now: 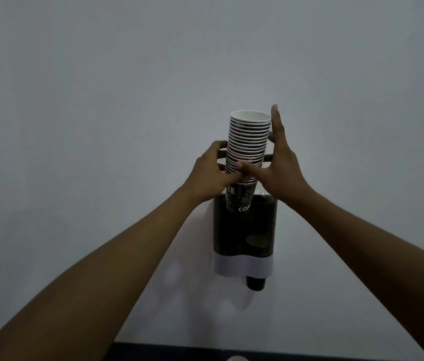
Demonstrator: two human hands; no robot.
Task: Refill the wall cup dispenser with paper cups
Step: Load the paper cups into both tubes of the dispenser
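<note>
Paper cups, a nested stack (248, 147), held in both hands above the wall dispenser (244, 230). Left hand (212, 173) grips the stack's lower part, fingers curled round the left side, thumb across the front. Right hand (277, 165) holds it from the right: thumb pressed on the front just beside the left thumb, two fingertips showing behind the stack, index finger straight up past the rim. Stack leans slightly left; its bottom cup, lettered "COFF", sits inside the dispenser's dark see-through body. Dim light; the dispenser's contents are hard to make out. White lower band, one dark cup bottom (255, 283) poking out beneath. Pale wall (101, 100) behind.
</note>
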